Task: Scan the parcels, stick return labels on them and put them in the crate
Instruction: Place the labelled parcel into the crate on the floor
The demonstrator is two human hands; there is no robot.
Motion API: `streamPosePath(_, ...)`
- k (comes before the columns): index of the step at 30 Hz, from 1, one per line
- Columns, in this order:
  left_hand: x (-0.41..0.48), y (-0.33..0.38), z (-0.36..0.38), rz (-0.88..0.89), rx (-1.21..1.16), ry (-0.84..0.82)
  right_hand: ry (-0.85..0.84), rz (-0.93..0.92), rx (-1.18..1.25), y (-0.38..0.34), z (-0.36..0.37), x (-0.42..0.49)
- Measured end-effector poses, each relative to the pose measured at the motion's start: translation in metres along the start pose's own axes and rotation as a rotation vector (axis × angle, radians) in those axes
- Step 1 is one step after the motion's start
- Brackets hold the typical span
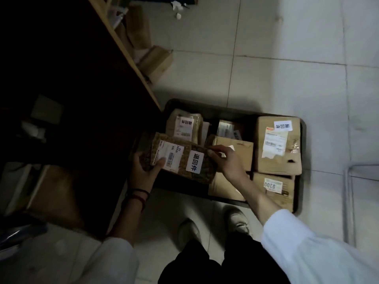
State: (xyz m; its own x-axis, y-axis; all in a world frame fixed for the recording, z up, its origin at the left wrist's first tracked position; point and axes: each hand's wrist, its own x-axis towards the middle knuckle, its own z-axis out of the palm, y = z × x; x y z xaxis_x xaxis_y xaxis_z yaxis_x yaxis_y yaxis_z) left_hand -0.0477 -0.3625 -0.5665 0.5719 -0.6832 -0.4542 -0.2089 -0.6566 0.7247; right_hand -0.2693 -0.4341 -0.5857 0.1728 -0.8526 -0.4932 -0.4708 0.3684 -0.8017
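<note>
Brown patterned flat parcel [185, 155], white return label [194, 161] stuck on, is held over the dark plastic crate [229, 111], gripped by the left hand [143, 169] and pinched by the right hand [227, 158]; best lowered flat, label up, beside the cardboard boxes [279, 152].

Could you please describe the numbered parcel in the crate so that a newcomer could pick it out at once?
Look at the dark crate on the tiled floor beside the desk. In its near right corner lies a brown parcel. It alone bears a small sticker printed 0300.
</note>
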Motion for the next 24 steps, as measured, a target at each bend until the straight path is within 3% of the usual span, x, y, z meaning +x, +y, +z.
streamPosePath(7, 0.031, -0.072, 0.020, 0.001, 0.250, -0.018, -0.057, -0.151, -0.317, 0.042, 0.035, 0.038)
streamPosePath(13, 0.026, -0.105, 0.036, 0.060, 0.299, -0.022, -0.068, -0.173, -0.698, 0.059, 0.050, 0.033)
streamPosePath(19, 0.028, -0.085, 0.034, 0.054, 0.636, -0.042, -0.142, -0.211, -0.903, 0.049, 0.046, 0.028)
streamPosePath(24, -0.023, -0.018, -0.001, 0.160, 0.838, -0.012, -0.139, -0.180, -0.960, -0.002, 0.006, -0.021)
